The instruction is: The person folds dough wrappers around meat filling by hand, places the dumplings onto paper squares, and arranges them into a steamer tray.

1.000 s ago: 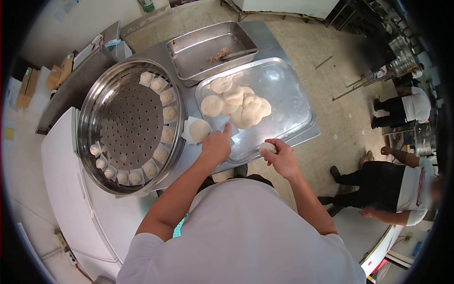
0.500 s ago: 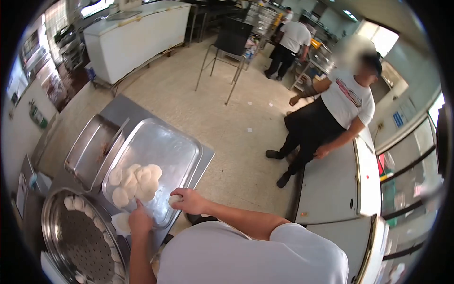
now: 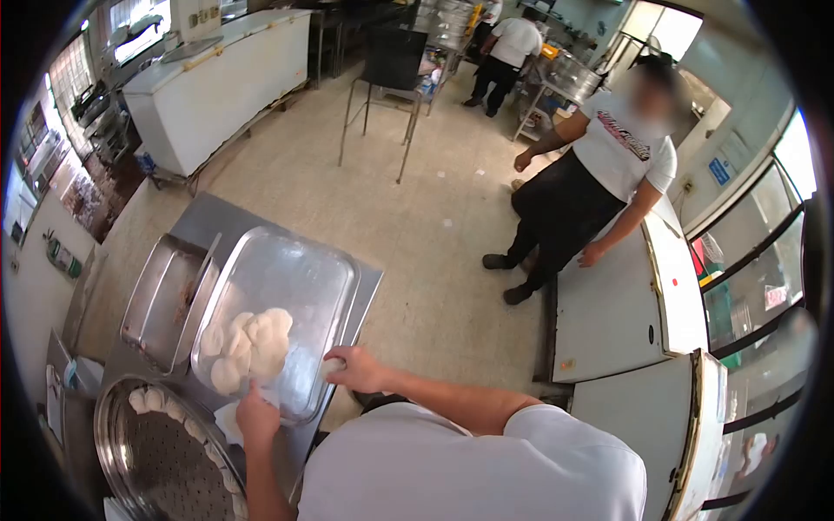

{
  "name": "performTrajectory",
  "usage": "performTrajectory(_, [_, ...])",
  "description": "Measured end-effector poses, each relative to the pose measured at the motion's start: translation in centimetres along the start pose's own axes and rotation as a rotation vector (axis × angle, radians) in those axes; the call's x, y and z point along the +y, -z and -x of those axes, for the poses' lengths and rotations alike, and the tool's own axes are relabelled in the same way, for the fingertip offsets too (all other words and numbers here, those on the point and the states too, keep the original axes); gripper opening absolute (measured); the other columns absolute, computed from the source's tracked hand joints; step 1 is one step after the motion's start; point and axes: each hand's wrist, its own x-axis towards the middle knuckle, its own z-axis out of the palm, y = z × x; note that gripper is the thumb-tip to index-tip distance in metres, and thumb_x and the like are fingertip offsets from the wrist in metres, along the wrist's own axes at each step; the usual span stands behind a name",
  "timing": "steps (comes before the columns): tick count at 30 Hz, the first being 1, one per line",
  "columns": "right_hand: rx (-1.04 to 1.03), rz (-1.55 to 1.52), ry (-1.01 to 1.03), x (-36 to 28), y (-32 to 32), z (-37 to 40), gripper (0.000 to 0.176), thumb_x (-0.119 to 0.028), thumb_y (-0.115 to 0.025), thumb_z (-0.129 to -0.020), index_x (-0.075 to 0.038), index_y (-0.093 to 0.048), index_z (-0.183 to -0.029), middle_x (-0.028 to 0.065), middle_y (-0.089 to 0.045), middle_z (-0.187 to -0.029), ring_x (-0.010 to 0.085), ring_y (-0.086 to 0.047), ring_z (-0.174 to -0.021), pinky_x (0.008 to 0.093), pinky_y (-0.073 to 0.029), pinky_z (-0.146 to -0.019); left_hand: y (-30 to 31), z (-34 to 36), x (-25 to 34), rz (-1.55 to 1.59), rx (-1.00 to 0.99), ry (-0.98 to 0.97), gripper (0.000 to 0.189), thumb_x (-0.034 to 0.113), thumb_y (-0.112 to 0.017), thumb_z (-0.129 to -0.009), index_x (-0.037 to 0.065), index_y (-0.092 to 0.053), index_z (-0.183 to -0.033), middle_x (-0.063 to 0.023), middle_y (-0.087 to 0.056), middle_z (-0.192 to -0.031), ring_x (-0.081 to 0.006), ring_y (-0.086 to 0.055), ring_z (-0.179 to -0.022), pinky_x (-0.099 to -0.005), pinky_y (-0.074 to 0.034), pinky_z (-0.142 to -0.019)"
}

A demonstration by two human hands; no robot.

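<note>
On the metal tray point(image 3: 300, 260) lies a cluster of flat, pale dough discs point(image 3: 256, 339), overlapping one another. My left hand point(image 3: 258, 418) reaches the tray's near edge, its fingertips pinching at a pale dough disc point(image 3: 269, 395) by the cluster. Beside that hand, a flat pale piece point(image 3: 228, 423) rests on the metal table. My right hand point(image 3: 358, 369) is closed around a whitish, rounded thing point(image 3: 332, 366) at the tray's right edge; I cannot tell what it is.
A perforated round steamer pan point(image 3: 165, 460) stands at lower left, with filled dough pieces point(image 3: 174, 410) along its rim. Left of the tray sits a deep metal pan point(image 3: 156, 304). A person point(image 3: 621, 156) stands ahead right beside white cabinets point(image 3: 608, 304). A black chair point(image 3: 395, 61) stands farther off.
My view has turned slightly. The left hand stays at the discs, with a pale disc showing beside its fingers. My right hand still grips the whitish thing, now less visible.
</note>
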Motion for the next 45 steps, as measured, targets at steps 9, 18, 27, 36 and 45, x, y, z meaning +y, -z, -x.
performTrajectory(9, [-0.089, -0.181, -0.118, -2.0, 0.3, -0.4, 0.049, -0.016, -0.076, -0.087, 0.005, -0.062, -0.128, 0.0127, -0.072, -0.090, 0.0130, -0.065, -0.067, 0.0301, -0.055, -0.058, 0.8, 1.4, 1.1, 0.240, 0.178, 0.102, 0.050, 0.010, -0.059, -0.086, 0.003, -0.061, -0.136, -0.0225, -0.072, -0.102, -0.0417, -0.069, -0.094, -0.0523, -0.053, -0.084])
performTrajectory(18, [-0.191, -0.154, -0.055, -3.9, -1.3, -1.9, 0.047, -0.014, -0.075, -0.087, 0.008, -0.062, -0.126, 0.0110, -0.071, -0.091, 0.0116, -0.064, -0.067, 0.0280, -0.055, -0.060, -2.2, 1.7, 3.6, 0.578, 0.153, 0.220, 0.025, 0.014, -0.071, -0.087, 0.005, -0.068, -0.110, -0.0170, -0.071, -0.101, -0.0352, -0.069, -0.094, -0.0461, -0.054, -0.079])
performTrajectory(27, [-0.290, -0.025, -0.081, -5.5, -3.3, -3.0, 0.047, -0.016, -0.075, -0.087, 0.004, -0.063, -0.128, 0.0121, -0.071, -0.092, 0.0151, -0.067, -0.076, 0.0308, -0.057, -0.068, -3.8, 3.1, 2.5, 0.359, 0.302, -0.127, 0.020, 0.005, -0.069, -0.077, 0.005, -0.070, -0.098, -0.0116, -0.066, -0.098, -0.0329, -0.065, -0.091, -0.0439, -0.055, -0.077])
performTrajectory(36, [-0.204, 0.304, 0.456, -3.6, -6.9, -4.7, 0.041, -0.012, -0.075, -0.083, 0.002, -0.065, -0.119, 0.0253, -0.071, -0.101, 0.0370, -0.071, -0.088, 0.0426, -0.058, -0.077, -3.0, 5.9, 1.6, 0.189, 0.310, -0.255, 0.034, 0.004, -0.069, -0.074, 0.002, -0.073, -0.108, -0.0070, -0.068, -0.118, -0.0266, -0.063, -0.106, -0.0398, -0.051, -0.092])
performTrajectory(45, [-0.289, 0.560, 0.467, -4.7, -9.3, -5.2, 0.050, -0.009, -0.075, -0.081, -0.002, -0.060, -0.128, 0.0231, -0.064, -0.112, 0.0445, -0.066, -0.097, 0.0490, -0.056, -0.083, -3.5, 5.9, 1.1, 0.247, 0.266, -0.209, 0.034, 0.002, -0.065, -0.077, 0.002, -0.073, -0.109, -0.0100, -0.069, -0.118, -0.0276, -0.062, -0.110, -0.0407, -0.050, -0.094])
